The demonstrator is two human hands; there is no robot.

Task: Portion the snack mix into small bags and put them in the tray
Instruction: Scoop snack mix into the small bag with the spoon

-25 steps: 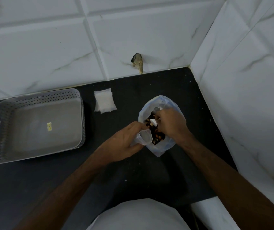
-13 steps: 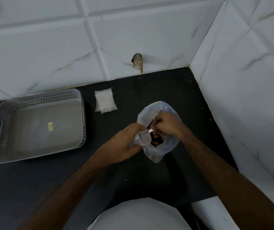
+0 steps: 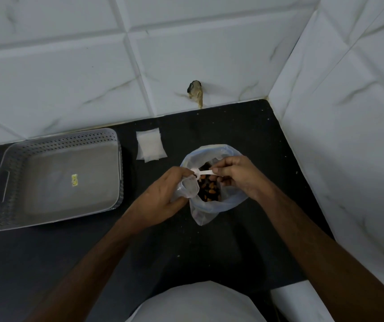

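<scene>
The snack mix (image 3: 208, 194), dark brown and orange pieces, sits inside a large clear plastic bag (image 3: 211, 210) that stands open on the black surface (image 3: 244, 135), near the corner of the white marbled wall tiles (image 3: 221, 54). The left hand (image 3: 163, 194) curls around a small clear bag (image 3: 187, 190), holding its mouth open at the left rim of the large bag. The right hand (image 3: 239, 176) pinches the handle of a small white scoop (image 3: 202, 174) between thumb and fingertips; the scoop lies level over the snack mix, its bowl end touching the left hand just above the small bag's mouth. Whether the scoop carries any mix cannot be told. Just behind and to the left of the large bag lies a flat stack of small clear bags (image 3: 150, 147). Further left stands a grey perforated tray (image 3: 114, 173) with handles, a small yellow sticker (image 3: 74, 180) on its floor. A dark, rough hole (image 3: 195, 89) marks the back wall.
</scene>
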